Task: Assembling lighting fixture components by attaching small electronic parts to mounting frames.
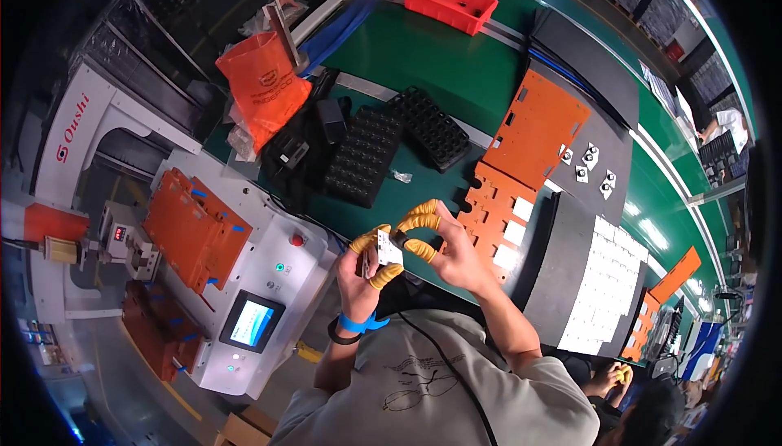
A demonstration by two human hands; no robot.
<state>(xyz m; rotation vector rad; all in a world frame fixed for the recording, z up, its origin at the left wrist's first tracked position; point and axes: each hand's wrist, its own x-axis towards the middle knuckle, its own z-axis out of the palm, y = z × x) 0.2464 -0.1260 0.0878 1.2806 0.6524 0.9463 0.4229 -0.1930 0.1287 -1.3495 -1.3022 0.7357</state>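
Observation:
My left hand, with yellow finger cots and a blue wrist strap, grips a small white board in front of my chest. The fingers of my right hand, also in yellow cots, curl in from the other side. They pinch a small dark part at the board's edge; its exact kind is too small to make out. Beyond the hands lie a black tray with rows of pockets and a scrap of clear plastic. To the right is an orange fixture plate with white pieces set in it.
At left stands a white machine with a screen, a red button and orange plates. An orange bag and red bin are farther off. White boards cover a black mat at right. Other people work nearby.

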